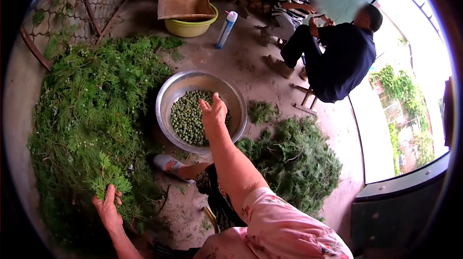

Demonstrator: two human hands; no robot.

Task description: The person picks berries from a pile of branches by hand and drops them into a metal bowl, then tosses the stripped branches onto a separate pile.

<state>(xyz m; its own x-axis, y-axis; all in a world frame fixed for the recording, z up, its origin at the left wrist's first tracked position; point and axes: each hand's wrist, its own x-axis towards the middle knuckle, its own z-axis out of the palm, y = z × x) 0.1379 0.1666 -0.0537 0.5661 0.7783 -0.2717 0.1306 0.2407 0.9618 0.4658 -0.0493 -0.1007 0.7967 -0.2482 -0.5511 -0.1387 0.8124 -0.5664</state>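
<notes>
My left hand is closed round the lower end of a green conifer sprig, held over the near edge of a large pile of cut branches. Above a wide metal basin is my right hand, its thumb and fingers apart and nothing visible in them. Many small round green cones cover the bottom of the basin. Part of them is hidden behind my right hand and forearm.
A second heap of branches lies right of the basin. Beyond it two people sit low near the doorway. A spray can stands behind the basin, beside a yellow-green tub with a woven tray on it.
</notes>
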